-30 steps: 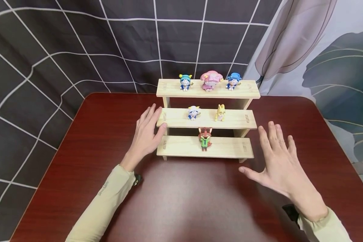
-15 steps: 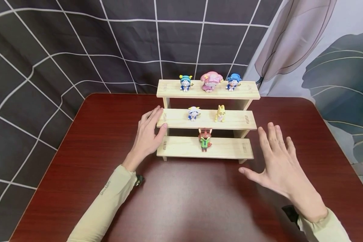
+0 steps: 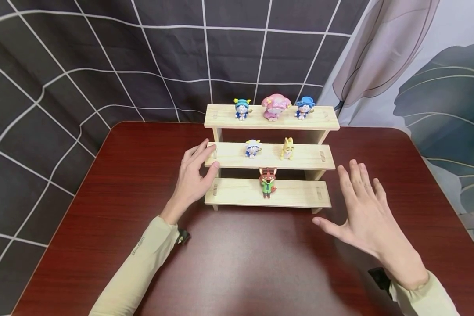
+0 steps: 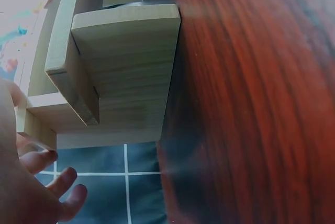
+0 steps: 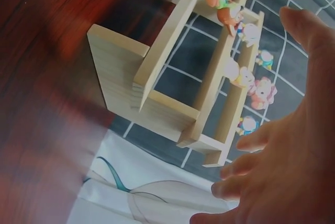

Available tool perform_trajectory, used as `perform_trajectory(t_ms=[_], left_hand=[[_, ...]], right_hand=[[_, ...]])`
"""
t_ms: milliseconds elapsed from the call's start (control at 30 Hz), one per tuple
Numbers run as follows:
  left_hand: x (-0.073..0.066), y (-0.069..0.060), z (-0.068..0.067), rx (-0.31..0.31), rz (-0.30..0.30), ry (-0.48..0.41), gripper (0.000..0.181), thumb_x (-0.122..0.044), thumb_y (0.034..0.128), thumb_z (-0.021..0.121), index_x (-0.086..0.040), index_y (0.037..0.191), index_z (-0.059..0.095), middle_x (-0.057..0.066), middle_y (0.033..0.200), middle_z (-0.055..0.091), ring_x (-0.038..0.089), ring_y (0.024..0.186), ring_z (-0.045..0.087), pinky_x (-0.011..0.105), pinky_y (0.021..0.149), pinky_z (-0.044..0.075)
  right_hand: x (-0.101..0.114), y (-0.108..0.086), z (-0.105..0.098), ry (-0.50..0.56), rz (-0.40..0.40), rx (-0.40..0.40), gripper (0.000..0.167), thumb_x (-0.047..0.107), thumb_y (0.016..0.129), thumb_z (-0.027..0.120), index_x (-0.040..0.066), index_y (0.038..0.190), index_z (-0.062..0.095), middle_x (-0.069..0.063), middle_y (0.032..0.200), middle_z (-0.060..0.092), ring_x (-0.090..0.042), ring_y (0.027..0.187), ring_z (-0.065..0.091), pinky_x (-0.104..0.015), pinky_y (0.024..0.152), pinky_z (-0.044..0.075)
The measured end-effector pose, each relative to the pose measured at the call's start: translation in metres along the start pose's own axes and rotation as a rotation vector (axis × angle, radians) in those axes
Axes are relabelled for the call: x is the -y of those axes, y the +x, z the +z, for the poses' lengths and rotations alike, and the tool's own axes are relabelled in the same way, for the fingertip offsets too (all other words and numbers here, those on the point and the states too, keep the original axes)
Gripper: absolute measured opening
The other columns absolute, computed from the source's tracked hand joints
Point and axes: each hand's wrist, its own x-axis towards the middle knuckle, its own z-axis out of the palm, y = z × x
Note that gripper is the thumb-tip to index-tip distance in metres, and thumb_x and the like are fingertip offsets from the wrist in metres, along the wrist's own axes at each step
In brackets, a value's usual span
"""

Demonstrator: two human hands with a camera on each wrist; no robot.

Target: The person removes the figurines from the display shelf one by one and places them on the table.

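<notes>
- evidently the three-tier wooden stand (image 3: 269, 154) sits on the worktop (image 3: 256, 259), between my left fingers (image 3: 200, 157) and my right fingers (image 3: 357, 178).
- left fingers drape loosely around the middle shelf's end, released as far as i can see; whether they touch the wood, i can't tell.
- right fingers are spread and released, apart from the opposite end.
- i'd judge it stiff, fairly light, not very slippery; i'd take hold at both shelf ends, beside each set of fingers.
- the six figures (image 3: 275, 107) between them look loose, so a jolt could topple some.
</notes>
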Motion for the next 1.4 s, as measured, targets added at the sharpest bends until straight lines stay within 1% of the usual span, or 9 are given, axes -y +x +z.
perform_trajectory(t_ms=[133,300,467,567,667,733,800,933,1400], left_hand=[[0.000,0.001,0.000,-0.012,-0.004,-0.014,0.042,-0.020,0.0912,0.064,-0.004,0.129,0.067,0.014,0.144,0.054,0.035,0.121,0.049,0.054,0.098,0.037],[0.001,0.003,0.000,-0.029,0.004,-0.031,0.041,-0.018,0.0891,0.066,-0.003,0.127,0.068,0.017,0.141,0.056,0.036,0.119,0.050,0.054,0.096,0.038],[0.001,0.003,0.000,-0.040,-0.003,-0.037,0.041,-0.018,0.0883,0.066,-0.003,0.126,0.069,0.016,0.140,0.057,0.036,0.117,0.050,0.051,0.095,0.039],[0.001,0.002,0.001,-0.044,-0.012,-0.035,0.040,-0.018,0.0882,0.067,-0.004,0.126,0.069,0.014,0.140,0.057,0.036,0.117,0.050,0.051,0.094,0.039],[0.001,0.002,0.001,-0.044,-0.019,-0.031,0.040,-0.018,0.0880,0.067,-0.005,0.126,0.070,0.013,0.141,0.057,0.035,0.117,0.050,0.051,0.094,0.039],[0.000,0.001,0.001,-0.045,-0.022,-0.029,0.040,-0.018,0.0879,0.068,-0.005,0.126,0.070,0.012,0.141,0.057,0.035,0.117,0.050,0.051,0.094,0.038],[0.000,0.001,0.002,-0.045,-0.023,-0.027,0.040,-0.018,0.0880,0.068,-0.005,0.126,0.070,0.012,0.141,0.057,0.035,0.117,0.050,0.052,0.094,0.038],[0.000,0.000,0.002,-0.048,-0.024,-0.021,0.040,-0.018,0.0878,0.068,-0.006,0.126,0.070,0.012,0.140,0.057,0.034,0.117,0.050,0.052,0.093,0.038],[0.003,0.001,0.003,-0.075,-0.004,-0.008,0.042,-0.020,0.0856,0.070,-0.007,0.126,0.071,0.010,0.137,0.060,0.032,0.116,0.051,0.054,0.090,0.036]], right_hand=[[-0.001,0.002,-0.002,0.030,-0.006,-0.045,0.115,0.058,0.071,0.077,-0.006,0.153,0.028,-0.030,0.159,0.020,-0.045,0.147,0.015,-0.069,0.109,0.017],[-0.006,0.011,-0.007,0.094,-0.047,-0.169,0.097,0.053,0.079,0.071,-0.009,0.147,0.040,-0.031,0.153,0.033,-0.045,0.142,0.029,-0.069,0.103,0.027],[-0.011,0.024,-0.014,0.193,-0.069,-0.281,0.077,0.028,0.076,0.078,-0.007,0.139,0.051,-0.029,0.144,0.047,-0.049,0.127,0.048,-0.071,0.088,0.038],[-0.013,0.032,-0.016,0.226,-0.061,-0.331,0.072,0.017,0.073,0.079,-0.005,0.137,0.055,-0.025,0.138,0.055,-0.048,0.117,0.056,-0.066,0.083,0.043],[-0.015,0.038,-0.018,0.241,-0.065,-0.381,0.067,0.014,0.074,0.078,-0.004,0.135,0.058,-0.023,0.129,0.062,-0.045,0.109,0.062,-0.038,0.091,0.049],[-0.017,0.042,-0.018,0.252,-0.067,-0.408,0.063,0.012,0.075,0.078,-0.004,0.133,0.060,-0.023,0.123,0.066,-0.043,0.105,0.064,-0.018,0.090,0.043],[-0.018,0.045,-0.019,0.265,-0.069,-0.425,0.059,0.009,0.075,0.078,-0.005,0.130,0.062,-0.022,0.119,0.068,-0.041,0.102,0.066,-0.005,0.086,0.031],[-0.020,0.050,-0.019,0.269,-0.057,-0.442,0.054,0.006,0.076,0.078,-0.004,0.127,0.064,-0.022,0.114,0.070,-0.039,0.098,0.067,-0.007,0.080,0.030],[-0.023,0.075,-0.021,0.285,-0.075,-0.521,0.041,0.005,0.077,0.079,-0.001,0.117,0.070,-0.017,0.103,0.073,-0.034,0.088,0.066,-0.009,0.080,0.033]])
